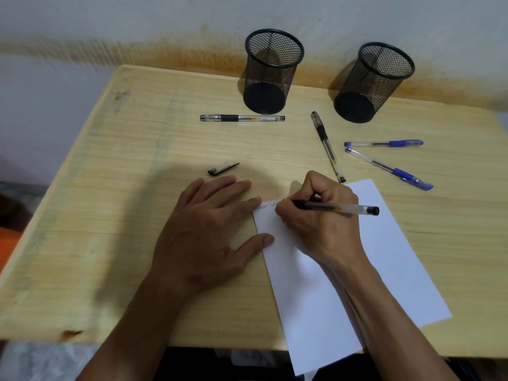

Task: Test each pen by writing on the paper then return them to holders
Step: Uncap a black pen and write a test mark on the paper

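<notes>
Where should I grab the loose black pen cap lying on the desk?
Pinch the black pen cap across its narrow sides, coming straight down from above with the left hand, which rests just below it. It lies flat on the desk, with bare wood on every side.

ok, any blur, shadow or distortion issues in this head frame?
Head view: wide-angle bending tilts both mesh holders; soft shadow on the table beyond the left hand; left edge smeared; writing on the paper too faint to read.

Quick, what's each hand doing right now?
Left hand: open, flat, fingertips touching the paper edge.
Right hand: gripping the black pen, writing.
</notes>
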Tool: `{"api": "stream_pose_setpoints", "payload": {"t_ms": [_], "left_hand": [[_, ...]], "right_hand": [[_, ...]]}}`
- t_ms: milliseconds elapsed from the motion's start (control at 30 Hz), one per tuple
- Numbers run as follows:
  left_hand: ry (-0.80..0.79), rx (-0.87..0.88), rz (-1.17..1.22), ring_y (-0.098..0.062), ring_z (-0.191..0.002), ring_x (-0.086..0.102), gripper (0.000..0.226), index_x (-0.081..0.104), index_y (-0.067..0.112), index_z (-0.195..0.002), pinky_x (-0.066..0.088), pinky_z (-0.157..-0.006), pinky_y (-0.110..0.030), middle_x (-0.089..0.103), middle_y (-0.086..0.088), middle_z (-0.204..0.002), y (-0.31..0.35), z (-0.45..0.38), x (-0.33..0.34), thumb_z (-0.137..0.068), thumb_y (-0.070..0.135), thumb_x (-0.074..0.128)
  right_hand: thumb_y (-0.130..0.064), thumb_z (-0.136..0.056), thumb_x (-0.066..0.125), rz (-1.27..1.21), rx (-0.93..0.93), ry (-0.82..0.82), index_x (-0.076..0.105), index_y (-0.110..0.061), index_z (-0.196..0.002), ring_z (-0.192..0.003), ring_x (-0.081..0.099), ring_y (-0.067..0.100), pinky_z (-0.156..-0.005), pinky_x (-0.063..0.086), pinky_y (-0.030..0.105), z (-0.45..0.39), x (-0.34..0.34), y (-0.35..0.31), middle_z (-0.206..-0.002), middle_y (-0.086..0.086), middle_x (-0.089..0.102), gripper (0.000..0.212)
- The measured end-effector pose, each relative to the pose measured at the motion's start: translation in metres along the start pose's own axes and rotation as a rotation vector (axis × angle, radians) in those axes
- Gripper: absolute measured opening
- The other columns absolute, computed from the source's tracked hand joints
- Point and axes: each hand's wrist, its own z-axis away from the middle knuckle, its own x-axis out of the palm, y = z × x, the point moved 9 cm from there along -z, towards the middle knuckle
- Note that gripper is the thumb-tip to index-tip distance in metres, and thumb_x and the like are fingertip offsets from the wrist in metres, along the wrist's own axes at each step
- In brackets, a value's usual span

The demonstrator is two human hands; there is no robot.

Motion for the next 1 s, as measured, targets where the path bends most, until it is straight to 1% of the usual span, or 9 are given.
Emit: {"api": "stream_pose_setpoints", "payload": {"t_ms": [133, 233, 367, 533, 667, 733, 833, 933, 1000], "left_hand": [[-0.001, -0.003, -0.009, -0.009, -0.14, 0.041, 0.061, 0.066, 0.031, -0.126, 0.027, -0.118, -0.047, 0.054, 0.011, -0.144, 0.0, -0.001, -0.001, -0.079, 0.069, 0.057], [0.002, 0.018, -0.047, -0.012, -0.137, 0.044, 0.061, 0.067, 0.031, -0.125, 0.031, -0.115, -0.05, 0.056, 0.009, -0.143, 0.002, -0.002, -0.002, -0.08, 0.07, 0.055], [0.024, 0.036, -0.083, -0.014, -0.133, 0.05, 0.061, 0.069, 0.031, -0.121, 0.037, -0.111, -0.051, 0.059, 0.007, -0.14, 0.002, -0.005, -0.002, -0.079, 0.072, 0.054], [0.087, 0.082, -0.073, -0.019, -0.126, 0.057, 0.059, 0.072, 0.027, -0.118, 0.043, -0.103, -0.052, 0.064, 0.003, -0.133, 0.005, -0.002, -0.003, -0.079, 0.07, 0.059], [0.045, 0.017, -0.08, -0.008, -0.135, 0.046, 0.061, 0.066, 0.036, -0.126, 0.034, -0.114, -0.046, 0.057, 0.015, -0.139, 0.004, 0.001, -0.002, -0.079, 0.074, 0.055], [0.078, 0.0, -0.004, -0.004, -0.133, 0.047, 0.058, 0.067, 0.035, -0.124, 0.035, -0.114, -0.042, 0.059, 0.018, -0.136, 0.005, 0.003, -0.005, -0.078, 0.071, 0.061], [0.3, -0.075, 0.246, -0.009, -0.111, 0.064, 0.033, 0.072, 0.035, -0.107, 0.051, -0.096, -0.035, 0.067, 0.025, -0.111, 0.006, 0.008, -0.029, -0.079, 0.052, 0.072], [0.492, -0.176, 0.119, -0.023, -0.102, 0.064, 0.022, 0.072, 0.025, -0.104, 0.047, -0.089, -0.031, 0.067, 0.013, -0.101, 0.002, 0.009, -0.049, -0.084, 0.035, 0.067], [0.432, -0.311, -0.002, -0.032, -0.113, 0.057, 0.027, 0.071, 0.016, -0.114, 0.043, -0.095, -0.04, 0.068, -0.005, -0.113, -0.012, -0.002, -0.047, -0.091, 0.029, 0.065]], "right_hand": [[0.016, -0.073, 0.068, -0.24, 0.126, 0.023, 0.049, 0.003, -0.062, -0.047, 0.054, 0.017, -0.049, 0.046, 0.03, -0.005, -0.008, 0.005, -0.053, 0.018, 0.056, 0.025], [0.022, -0.076, 0.062, -0.39, 0.179, 0.047, 0.047, 0.005, -0.065, -0.044, 0.054, 0.018, -0.048, 0.047, 0.03, -0.009, -0.014, 0.005, -0.056, 0.021, 0.055, 0.024], [0.022, -0.078, 0.059, -0.471, 0.217, 0.028, 0.052, -0.002, -0.067, -0.045, 0.055, 0.019, -0.05, 0.049, 0.031, -0.004, -0.012, 0.003, -0.053, 0.018, 0.056, 0.027], [0.016, -0.084, 0.062, -0.644, 0.306, 0.044, 0.056, -0.004, -0.077, -0.053, 0.053, 0.022, -0.053, 0.048, 0.033, -0.001, -0.017, 0.004, -0.061, 0.015, 0.058, 0.022], [0.011, -0.086, 0.067, -0.729, 0.31, 0.094, 0.062, 0.006, -0.094, -0.052, 0.061, 0.014, -0.052, 0.054, 0.024, 0.007, -0.034, -0.009, -0.074, 0.021, 0.064, 0.011], [0.012, -0.085, 0.068, -0.732, 0.281, 0.1, 0.062, 0.01, -0.095, -0.055, 0.065, 0.012, -0.054, 0.056, 0.022, 0.014, -0.045, -0.013, -0.073, 0.015, 0.07, 0.011], [0.012, -0.082, 0.072, -0.728, 0.265, 0.078, 0.069, 0.001, -0.086, -0.07, 0.071, 0.018, -0.062, 0.059, 0.025, 0.029, -0.057, -0.011, -0.076, 0.009, 0.075, 0.012], [0.012, -0.081, 0.074, -0.679, 0.242, 0.048, 0.075, -0.008, -0.078, -0.076, 0.072, 0.023, -0.064, 0.059, 0.026, 0.039, -0.068, -0.008, -0.076, 0.005, 0.076, 0.021], [0.009, -0.082, 0.075, -0.63, 0.212, 0.047, 0.074, -0.009, -0.081, -0.073, 0.073, 0.021, -0.062, 0.058, 0.026, 0.044, -0.075, -0.01, -0.073, 0.005, 0.076, 0.019]]}}
